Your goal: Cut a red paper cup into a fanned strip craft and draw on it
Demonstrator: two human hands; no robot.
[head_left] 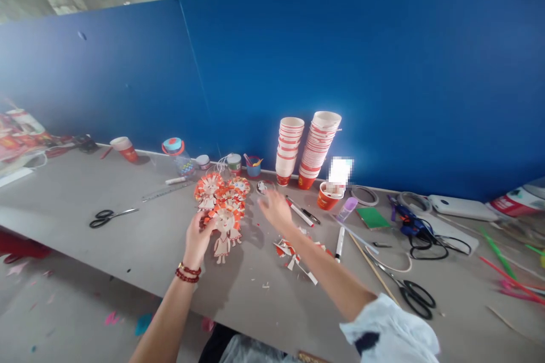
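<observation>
My left hand (pixel 199 237), with red bead bracelets at the wrist, pinches the edge of the nearest paper cutout figure (pixel 224 224), which has an orange-and-white fringed head and a small drawn body. More such paper figures (pixel 209 187) lie bunched just behind it. My right hand (pixel 276 210) is over the table to the right of the figures, fingers apart and stretched forward, with nothing seen in them. Just past its fingertips lies a small round object (pixel 263 186), partly hidden. Below my right forearm are red and white paper scraps (pixel 292 252).
Two stacks of paper cups (pixel 286 153) stand against the blue partition (pixel 361 68). Scissors (pixel 111 215) lie at left; other black-handled scissors (pixel 415 295) at right. A blue glue gun (pixel 411 221), markers (pixel 339 244) and a red cup (pixel 328 197) are also at right. Small jars (pixel 234 164) line the back.
</observation>
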